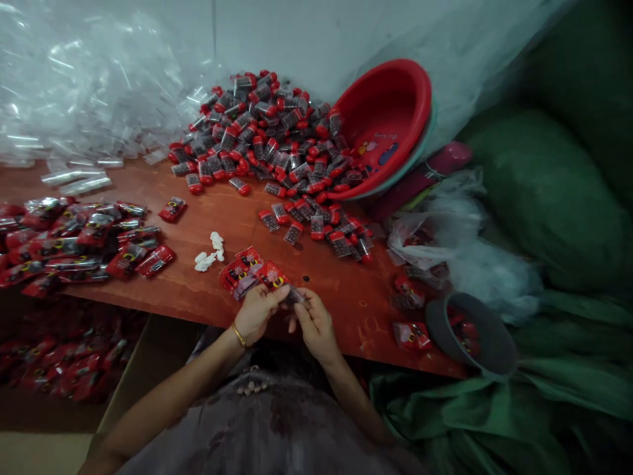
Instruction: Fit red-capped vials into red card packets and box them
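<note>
Near the table's front edge my left hand point(257, 315), with a gold bangle on its wrist, is closed on a red printed card point(271, 274). Close beside it, my right hand point(316, 324) has thumb and fingers pinched round a small clear container point(295, 296) with dark contents, which meets the card's lower right side. My fingers partly cover both. Several more red printed cards point(240, 269) lie on the table just beyond my left hand. Further left is a small cluster of white pieces point(210, 253).
Red-capped containers point(277, 145) are heaped at the back, against a tilted red basin point(415, 99). Finished-looking red packets point(89, 237) pile up at left, before clear plastic sleeves point(99, 86). A grey bowl point(494, 349) and plastic bags point(475, 244) are at right; an open box point(123, 369) stands below left.
</note>
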Motion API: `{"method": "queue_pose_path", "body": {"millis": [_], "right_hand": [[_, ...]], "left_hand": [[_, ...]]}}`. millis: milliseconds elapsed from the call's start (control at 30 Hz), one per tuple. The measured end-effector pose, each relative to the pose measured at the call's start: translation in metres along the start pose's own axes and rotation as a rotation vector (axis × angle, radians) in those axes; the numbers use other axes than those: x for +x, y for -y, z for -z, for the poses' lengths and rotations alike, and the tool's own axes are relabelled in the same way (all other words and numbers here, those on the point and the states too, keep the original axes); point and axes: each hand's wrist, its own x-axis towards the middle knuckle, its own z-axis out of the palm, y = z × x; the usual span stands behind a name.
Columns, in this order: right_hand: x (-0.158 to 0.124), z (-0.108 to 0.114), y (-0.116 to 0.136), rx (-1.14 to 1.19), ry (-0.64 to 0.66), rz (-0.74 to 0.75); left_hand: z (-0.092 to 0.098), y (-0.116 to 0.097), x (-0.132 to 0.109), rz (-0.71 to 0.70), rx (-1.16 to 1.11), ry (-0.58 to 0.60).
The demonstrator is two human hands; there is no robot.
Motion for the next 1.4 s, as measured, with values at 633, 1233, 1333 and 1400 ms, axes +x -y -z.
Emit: {"method": "queue_pose_path", "body": {"millis": [633, 1233, 1333, 1400], "right_hand": [[0.131, 0.053, -0.037, -1.361, -0.136, 0.178], [0.038, 0.004, -0.017, -0.976, -0.267, 0.426], [0.04, -0.008, -0.009, -0.888, -0.26, 0.435], [0.042, -0.014, -0.004, -0.798, -0.256, 0.4]], "left_hand": [[0.128, -0.139, -0.006, -0.439, -0.04, -0.569], [0.07, -0.036, 0.058, -0.67, 1.656, -0.24], [0.065, -0.039, 0.053, -0.725, 1.65, -0.24], [0.059, -0.041, 0.046, -0.784, 1.625, -0.263]]}}
